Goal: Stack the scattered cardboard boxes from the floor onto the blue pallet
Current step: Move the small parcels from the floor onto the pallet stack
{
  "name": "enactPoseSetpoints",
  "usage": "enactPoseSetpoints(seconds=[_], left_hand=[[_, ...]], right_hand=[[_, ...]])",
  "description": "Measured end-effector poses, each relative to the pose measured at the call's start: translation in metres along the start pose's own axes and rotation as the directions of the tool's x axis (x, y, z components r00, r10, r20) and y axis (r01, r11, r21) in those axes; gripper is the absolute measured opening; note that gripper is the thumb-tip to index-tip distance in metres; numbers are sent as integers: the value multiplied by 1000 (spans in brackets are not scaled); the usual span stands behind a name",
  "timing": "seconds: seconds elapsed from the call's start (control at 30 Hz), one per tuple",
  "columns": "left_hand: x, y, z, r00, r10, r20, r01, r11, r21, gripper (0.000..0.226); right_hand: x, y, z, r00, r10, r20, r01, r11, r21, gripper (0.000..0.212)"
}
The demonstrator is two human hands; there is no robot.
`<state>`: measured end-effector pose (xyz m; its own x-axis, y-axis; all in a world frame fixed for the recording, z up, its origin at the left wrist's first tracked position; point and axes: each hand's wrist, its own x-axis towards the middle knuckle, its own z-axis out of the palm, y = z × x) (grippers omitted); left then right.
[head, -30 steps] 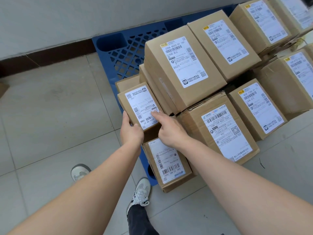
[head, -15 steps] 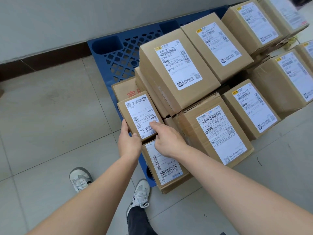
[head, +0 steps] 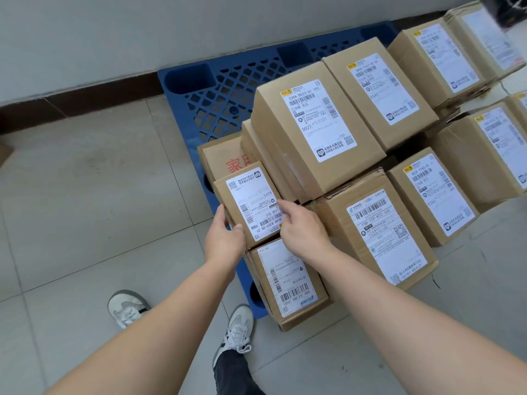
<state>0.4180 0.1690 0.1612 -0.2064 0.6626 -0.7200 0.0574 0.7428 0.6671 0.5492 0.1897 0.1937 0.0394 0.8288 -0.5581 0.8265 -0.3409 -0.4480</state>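
Note:
A small cardboard box [head: 251,201] with a white label sits at the near left corner of the stack on the blue pallet [head: 216,95]. My left hand [head: 225,238] grips its near left edge, thumb on top. My right hand [head: 299,226] holds its near right corner, fingers curled over the label. Under it lie a labelled box [head: 288,280] and a flat box with red print [head: 225,155]. Several larger labelled boxes are stacked to the right, such as the tall one [head: 313,132].
The pallet's far left grid is bare, against a grey wall with a dark skirting. Tiled floor spreads left and near. My two shoes [head: 236,329] stand by the pallet's near corner. A bit of cardboard [head: 4,152] shows at the left edge.
The small box has slid slightly nearer on the stack, uncovering more of the red-printed box behind it. Both hands stay on it; the camera has shifted.

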Motion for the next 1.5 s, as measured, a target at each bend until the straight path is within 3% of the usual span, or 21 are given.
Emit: enactPoseSetpoints(seconds=[0.13,0.27,0.37,0.57,1.03,1.5], left_hand=[[5,20,-14,999,39,-5,-39,998,-49,40],[14,44,-32,1000,-16,-21,12,986,-166,33],[20,62,-51,999,-33,-9,30,978,-208,22],[39,96,-103,999,-19,-45,7,962,-272,32],[82,160,-314,980,16,-197,-95,912,-398,31],[138,176,-503,906,-46,-421,-190,844,-502,33]], right_hand=[[9,-12,0,999,36,-38,-33,996,88,42],[20,-38,-9,995,55,-85,-39,983,178,38],[25,-62,-18,991,10,-136,10,990,143,36],[34,-129,-20,984,-72,-165,93,988,123,36],[60,-356,31,935,-286,-212,310,947,87,37],[103,-546,115,900,-424,-101,434,891,134,37]])
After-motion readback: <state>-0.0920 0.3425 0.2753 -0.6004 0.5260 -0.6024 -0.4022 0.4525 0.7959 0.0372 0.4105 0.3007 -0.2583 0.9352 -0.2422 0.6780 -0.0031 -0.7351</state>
